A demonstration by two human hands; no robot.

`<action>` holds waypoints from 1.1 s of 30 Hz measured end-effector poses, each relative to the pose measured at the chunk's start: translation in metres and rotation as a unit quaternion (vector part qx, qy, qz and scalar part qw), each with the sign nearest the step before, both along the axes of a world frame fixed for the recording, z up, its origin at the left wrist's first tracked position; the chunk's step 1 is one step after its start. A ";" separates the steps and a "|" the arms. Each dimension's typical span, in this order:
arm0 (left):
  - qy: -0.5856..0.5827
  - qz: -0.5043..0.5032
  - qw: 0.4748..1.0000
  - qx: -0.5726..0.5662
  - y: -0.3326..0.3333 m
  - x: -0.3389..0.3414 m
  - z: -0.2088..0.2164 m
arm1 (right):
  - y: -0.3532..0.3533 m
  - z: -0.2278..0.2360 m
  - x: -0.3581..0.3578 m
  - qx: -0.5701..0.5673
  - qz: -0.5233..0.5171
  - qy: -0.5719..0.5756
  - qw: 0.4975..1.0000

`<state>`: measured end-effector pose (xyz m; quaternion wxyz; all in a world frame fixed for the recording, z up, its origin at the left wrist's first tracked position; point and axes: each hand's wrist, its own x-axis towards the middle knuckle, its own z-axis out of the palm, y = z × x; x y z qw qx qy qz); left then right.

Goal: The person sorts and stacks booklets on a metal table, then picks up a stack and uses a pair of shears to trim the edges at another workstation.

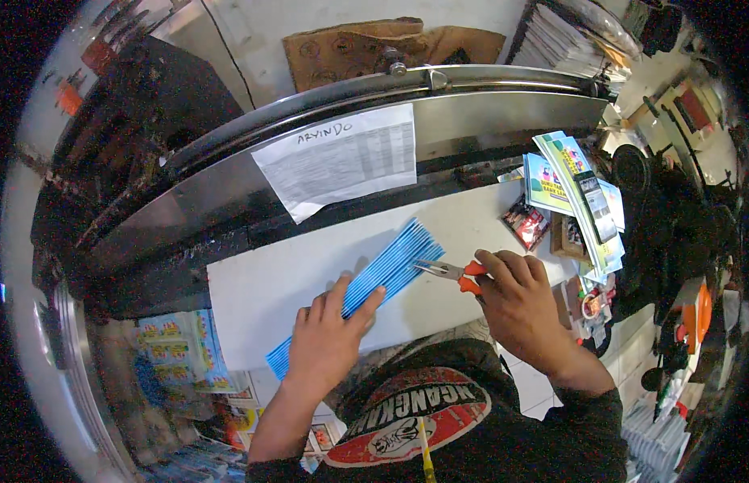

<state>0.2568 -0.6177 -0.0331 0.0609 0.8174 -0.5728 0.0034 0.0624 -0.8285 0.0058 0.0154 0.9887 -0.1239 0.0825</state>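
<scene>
A row of thin blue booklets (394, 262) stands edge-up, pressed together, slanting across the white board. My left hand (324, 334) clasps the row at its lower middle, fingers on the far side and thumb on the near side. In my right hand (519, 302) is a pair of long-nose pliers (447, 272) with orange-red handles. Its slim jaws reach the right side of the row near its upper end; whether they grip a booklet or staple is too small to tell.
The white board (253, 294) lies before a metal rail bearing a written paper sheet (350, 161). At right sit colourful booklets (551, 189), a dark stapler-like tool (596, 208) and a small red-black box (526, 224). Printed sheets (177, 346) lie lower left.
</scene>
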 end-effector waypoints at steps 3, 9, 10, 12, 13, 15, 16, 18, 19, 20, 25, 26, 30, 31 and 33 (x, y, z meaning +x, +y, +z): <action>0.007 0.001 1.000 0.008 0.001 -0.002 0.002 | 0.000 0.000 0.002 -0.001 0.002 0.007 1.000; 0.012 0.001 1.000 0.008 0.000 -0.001 0.000 | 0.015 -0.017 -0.002 0.112 -0.023 -0.007 0.993; 0.017 0.002 1.000 0.005 0.000 -0.001 0.000 | 0.017 -0.018 -0.002 0.131 -0.036 -0.012 0.991; 0.023 0.000 1.000 0.006 0.000 -0.002 0.001 | 0.018 -0.020 -0.005 0.108 -0.052 -0.031 0.992; 0.028 -0.002 1.000 0.006 -0.001 -0.002 0.002 | 0.018 -0.021 -0.006 0.084 -0.068 -0.049 0.993; 0.030 0.002 0.999 0.011 0.000 -0.004 0.004 | 0.018 -0.017 -0.006 0.076 -0.069 -0.038 0.994; 0.031 0.009 0.999 0.015 0.000 -0.004 0.005 | 0.018 -0.016 -0.006 0.068 -0.069 -0.028 0.995; 0.027 0.006 1.000 0.011 0.002 -0.004 0.004 | 0.017 -0.016 -0.007 0.080 -0.050 -0.014 0.995; 0.024 0.004 1.000 0.008 0.002 -0.004 0.003 | 0.016 -0.016 -0.007 0.092 -0.030 -0.001 0.995; 0.023 0.004 1.000 0.007 0.002 -0.004 0.003 | 0.015 -0.015 -0.006 0.091 -0.030 -0.002 0.995; 0.051 0.004 0.998 0.020 -0.001 -0.004 0.005 | 0.007 -0.022 -0.009 0.233 -0.023 0.014 0.972; 0.049 0.003 0.999 0.020 -0.001 -0.004 0.005 | 0.009 -0.022 -0.009 0.233 -0.024 0.012 0.972; 0.056 0.003 0.997 0.043 0.000 -0.005 0.006 | 0.025 -0.023 -0.008 0.158 -0.049 0.001 0.986; 0.059 0.001 0.997 0.039 -0.001 -0.005 0.007 | 0.027 -0.023 -0.008 0.106 -0.055 -0.010 0.993; 0.057 0.000 0.998 0.039 0.000 -0.005 0.005 | 0.028 -0.025 -0.008 0.113 -0.058 -0.002 0.992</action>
